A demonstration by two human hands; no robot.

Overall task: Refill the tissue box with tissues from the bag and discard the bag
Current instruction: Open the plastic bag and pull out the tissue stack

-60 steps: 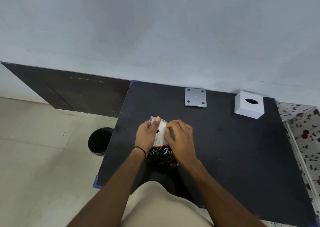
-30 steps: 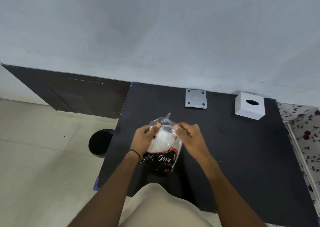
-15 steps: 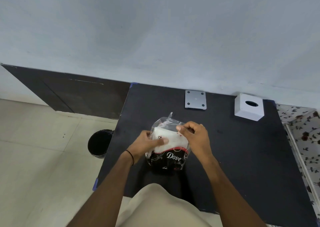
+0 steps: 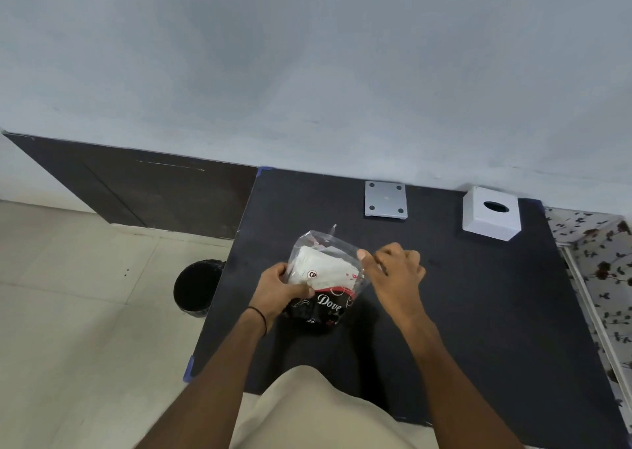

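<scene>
A clear plastic bag (image 4: 325, 267) with a black and red printed lower half stands near the middle of the black table (image 4: 478, 294). White tissues (image 4: 321, 270) show through its clear upper part. My left hand (image 4: 278, 289) grips the bag's left side. My right hand (image 4: 393, 270) pinches the bag's upper right edge, fingers curled. The white tissue box (image 4: 490, 213), with an oval hole in its top, sits at the table's far right corner, well apart from both hands.
A grey square plate (image 4: 385, 199) with four holes lies at the table's back edge. A black bin (image 4: 196, 286) stands on the tiled floor left of the table. A flower-patterned surface (image 4: 602, 264) borders the table's right side. A wall rises behind.
The bag's top has been pulled open and wider. My right hand has moved right along the top edge; my left hand has slid down the bag's left side.
</scene>
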